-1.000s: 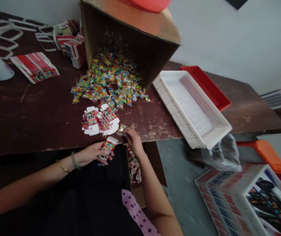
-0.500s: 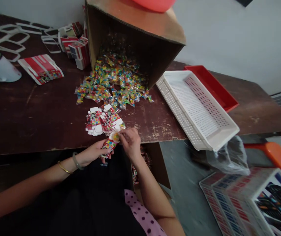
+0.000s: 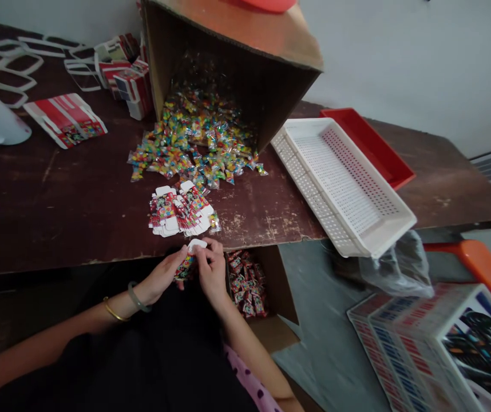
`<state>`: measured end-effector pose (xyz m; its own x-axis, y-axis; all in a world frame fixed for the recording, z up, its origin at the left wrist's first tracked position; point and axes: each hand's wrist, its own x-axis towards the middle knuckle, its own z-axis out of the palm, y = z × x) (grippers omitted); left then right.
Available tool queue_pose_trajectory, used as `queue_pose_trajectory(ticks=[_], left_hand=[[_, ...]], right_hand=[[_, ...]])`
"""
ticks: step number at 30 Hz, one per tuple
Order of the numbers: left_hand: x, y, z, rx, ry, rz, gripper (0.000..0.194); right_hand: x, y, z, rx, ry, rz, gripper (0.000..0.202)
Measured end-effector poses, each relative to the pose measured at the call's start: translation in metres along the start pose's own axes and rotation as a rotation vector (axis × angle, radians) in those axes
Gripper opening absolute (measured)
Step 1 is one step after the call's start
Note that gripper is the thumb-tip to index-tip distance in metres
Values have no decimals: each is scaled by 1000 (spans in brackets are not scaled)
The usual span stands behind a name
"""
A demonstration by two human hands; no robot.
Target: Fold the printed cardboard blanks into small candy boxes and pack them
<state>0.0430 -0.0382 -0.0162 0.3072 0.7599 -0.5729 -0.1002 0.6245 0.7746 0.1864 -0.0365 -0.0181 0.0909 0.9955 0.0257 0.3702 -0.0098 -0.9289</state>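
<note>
My left hand [image 3: 163, 276] is closed around a small printed carton [image 3: 186, 266] just below the table's front edge. The fingers of my right hand [image 3: 212, 269] pinch the carton's white top flap. Flat red and white cartons [image 3: 179, 210] lie in two stacks on the table, with one small candy packet [image 3: 214, 222] at their right side. Behind them, many clear packets of coloured candy [image 3: 198, 137] spill from a cardboard box [image 3: 232, 34] tipped on its side.
A white basket [image 3: 344, 183] overlaps a red tray [image 3: 374, 149] at the right. Below the table, an open box holds filled cartons [image 3: 248, 286]. A mug [image 3: 3, 117] and a larger carton [image 3: 67, 119] stand left. A crate [image 3: 426, 337] is lower right.
My right hand has moved down and left onto the carton's flap. The yellow candy seen at the carton's opening is out of sight. More of the lower box shows.
</note>
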Motion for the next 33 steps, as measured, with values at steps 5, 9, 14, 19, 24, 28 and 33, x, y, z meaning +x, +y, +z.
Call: queue_pose_trajectory(ticks=[5, 9, 14, 19, 24, 28, 33], left_hand=[[4, 9, -6, -22, -69, -12, 54], [8, 17, -12, 21, -137, -28, 43], [6, 31, -19, 291, -276, 68, 31], [8, 34, -20, 259, -258, 55, 34], [7, 29, -16, 15, -273, -10, 38], [5, 27, -21, 120, -333, 48, 36], [8, 26, -35, 387, -366, 117, 32]], right_hand=[[-9, -1, -14, 260, -42, 85, 28], [-1, 2, -20, 727, -313, 435, 35], [18, 3, -27, 769, -633, 545, 25], [20, -7, -32, 319, -495, 38, 23], [22, -14, -32, 191, -371, -142, 24], [31, -7, -29, 310, -370, 55, 18], [20, 7, -21, 308, -381, 34, 19]])
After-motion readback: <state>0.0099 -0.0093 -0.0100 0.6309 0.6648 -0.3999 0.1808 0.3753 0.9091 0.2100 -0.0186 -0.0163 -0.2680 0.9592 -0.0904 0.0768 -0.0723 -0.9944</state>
